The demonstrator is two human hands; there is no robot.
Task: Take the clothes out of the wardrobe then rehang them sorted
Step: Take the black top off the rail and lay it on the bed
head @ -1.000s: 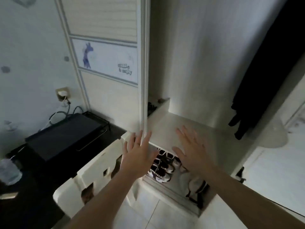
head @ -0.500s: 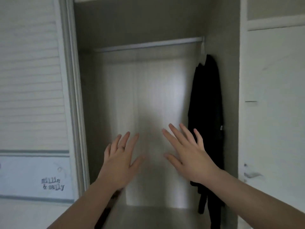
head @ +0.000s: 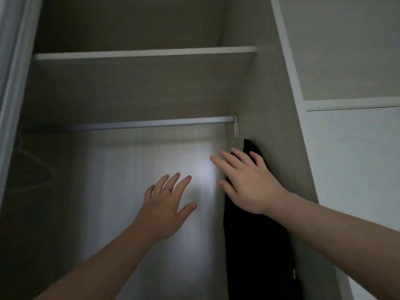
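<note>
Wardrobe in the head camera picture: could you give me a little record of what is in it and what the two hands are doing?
Rail: grey metal hanging rail, running across under the white wooden shelf
Clothes: one black garment, hanging at the rail's right end on a white hanger
Left hand: open, fingers spread, holding nothing, ring on one finger
Right hand: open, fingers straight, in front of the garment's top; contact unclear
Task state: garment not yet taken out

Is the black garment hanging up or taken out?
Hanging up. The black garment hangs from a pale hanger hooked over the rail at its right end.
</note>
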